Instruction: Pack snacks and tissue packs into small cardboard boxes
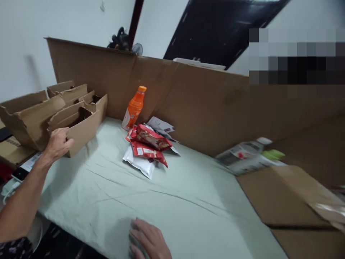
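Observation:
At the left, my left hand (58,144) grips the near end of an open cardboard box (83,133), its fingers closed round the edge. My right hand (151,239) is low over the table's front part, slightly blurred, with its fingers loosely curved and apart; I see nothing held in it. Between the hands and the back panel lies a pile of snack packets: red packets (152,138), a white packet (138,162) and grey-white packets (161,125). An orange drink bottle (134,109) stands upright just behind the pile.
More open cardboard boxes (40,115) stand at the far left. A tall cardboard panel (205,104) runs along the back. To the right are a clear plastic bottle (242,153), a green item (273,154) and a large carton (269,194). Someone's head shows behind the panel.

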### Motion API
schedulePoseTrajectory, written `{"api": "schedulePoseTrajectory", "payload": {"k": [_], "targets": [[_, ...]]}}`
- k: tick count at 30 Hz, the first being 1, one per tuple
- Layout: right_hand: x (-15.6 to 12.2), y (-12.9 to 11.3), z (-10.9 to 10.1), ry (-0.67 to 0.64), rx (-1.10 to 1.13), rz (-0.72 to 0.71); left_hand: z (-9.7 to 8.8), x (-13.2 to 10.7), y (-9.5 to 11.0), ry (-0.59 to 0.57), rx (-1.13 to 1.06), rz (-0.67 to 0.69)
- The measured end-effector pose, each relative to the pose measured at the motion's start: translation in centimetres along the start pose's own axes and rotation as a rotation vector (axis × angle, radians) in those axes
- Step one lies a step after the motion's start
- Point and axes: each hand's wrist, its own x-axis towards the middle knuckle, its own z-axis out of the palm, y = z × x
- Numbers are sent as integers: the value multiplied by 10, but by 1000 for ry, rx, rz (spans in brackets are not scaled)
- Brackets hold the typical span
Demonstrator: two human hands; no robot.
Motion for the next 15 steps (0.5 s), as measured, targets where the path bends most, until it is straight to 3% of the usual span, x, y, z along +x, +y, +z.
{"api": "schedulePoseTrajectory", "payload": {"k": [4,9,11,15], "targets": [[20,-10,-34,56,2,143,-17,-54,33,-127,-135,146],[16,1,-76,175,58,411,-22,-113,88,-480,-388,735],[6,4,-87,192,159,452,-18,-123,107,-559,-396,852],[-10,-3,-97,151,206,440,-14,-122,129,-634,-343,875]]}}
